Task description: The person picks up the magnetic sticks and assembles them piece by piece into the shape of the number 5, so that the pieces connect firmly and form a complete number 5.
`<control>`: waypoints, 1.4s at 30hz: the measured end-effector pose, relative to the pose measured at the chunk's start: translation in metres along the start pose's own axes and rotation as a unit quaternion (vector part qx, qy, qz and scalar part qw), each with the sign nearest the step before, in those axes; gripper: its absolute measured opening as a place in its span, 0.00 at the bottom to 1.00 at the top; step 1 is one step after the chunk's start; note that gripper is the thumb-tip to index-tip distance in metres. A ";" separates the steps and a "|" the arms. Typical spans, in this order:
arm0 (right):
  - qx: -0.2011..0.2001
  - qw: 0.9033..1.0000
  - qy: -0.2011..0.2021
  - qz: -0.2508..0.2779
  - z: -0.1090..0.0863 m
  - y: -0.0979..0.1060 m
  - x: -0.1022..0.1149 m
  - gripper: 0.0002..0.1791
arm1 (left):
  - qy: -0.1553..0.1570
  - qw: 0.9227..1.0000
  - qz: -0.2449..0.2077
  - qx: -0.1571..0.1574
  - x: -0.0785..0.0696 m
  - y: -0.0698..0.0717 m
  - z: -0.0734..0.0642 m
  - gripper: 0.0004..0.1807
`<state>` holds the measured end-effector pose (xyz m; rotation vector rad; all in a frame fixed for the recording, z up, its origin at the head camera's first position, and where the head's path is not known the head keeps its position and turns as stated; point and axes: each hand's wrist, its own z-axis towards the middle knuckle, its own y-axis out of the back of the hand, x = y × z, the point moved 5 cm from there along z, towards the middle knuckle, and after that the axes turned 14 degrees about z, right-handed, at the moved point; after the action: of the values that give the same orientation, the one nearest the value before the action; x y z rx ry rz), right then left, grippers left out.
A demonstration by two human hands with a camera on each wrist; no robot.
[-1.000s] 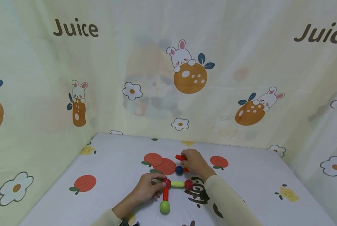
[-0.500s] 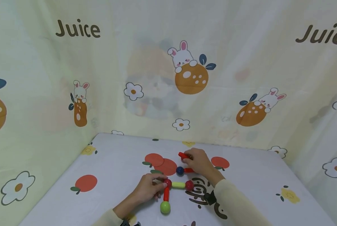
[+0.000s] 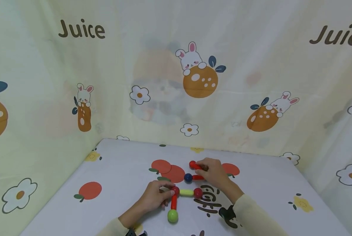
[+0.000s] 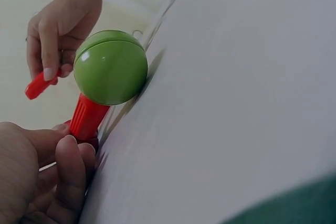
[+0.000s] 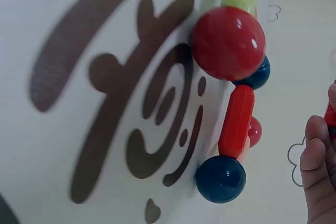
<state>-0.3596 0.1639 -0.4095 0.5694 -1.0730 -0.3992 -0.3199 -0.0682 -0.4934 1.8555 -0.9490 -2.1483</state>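
My left hand (image 3: 156,196) pinches a red ball (image 3: 175,190) at the corner of an L-shaped piece. From this ball a red rod (image 3: 174,202) runs to a green ball (image 3: 172,216), and a light green rod (image 3: 186,192) to another red ball (image 3: 198,193). My right hand (image 3: 213,172) pinches a loose red rod (image 4: 38,86) above the table. In the head view that rod's end overlaps a small red ball (image 3: 192,164). Below the right hand lies a red rod (image 5: 236,121) between two blue balls (image 5: 220,179); the head view hides its right end.
White cloth with printed fruit (image 3: 89,190) and brown lettering (image 3: 206,205) covers the table. A patterned curtain (image 3: 158,65) closes off the back and both sides. Dark wrist devices (image 3: 227,212) sit by the sleeves.
My right hand has moved right and slightly nearer with the rod, uncovering more of the blue-ended piece and the small red ball. The left hand and the L-shaped piece stay put.
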 end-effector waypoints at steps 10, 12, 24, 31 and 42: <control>0.013 1.000 -0.004 0.020 -0.019 0.001 0.003 0.18 | 0.002 1.000 0.005 -0.004 0.000 0.000 0.001 0.19; 0.024 0.999 -0.012 0.037 -0.022 0.000 0.004 0.18 | 0.001 1.000 0.004 -0.004 0.001 0.000 0.001 0.19; 0.144 0.986 0.011 0.083 -0.047 -0.016 0.012 0.11 | -0.021 1.000 0.009 -0.011 0.000 0.001 0.002 0.20; 0.190 0.976 0.010 0.102 -0.058 -0.024 0.017 0.10 | -0.022 0.999 0.019 -0.017 -0.001 0.002 0.002 0.20; 0.256 0.962 0.013 0.091 -0.072 -0.040 0.027 0.09 | -0.022 0.999 0.031 -0.023 -0.001 0.002 0.003 0.20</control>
<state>-0.2840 0.1342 -0.4404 0.9205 -1.1972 0.0567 -0.3232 -0.0677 -0.4914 1.7421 -0.9456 -2.1629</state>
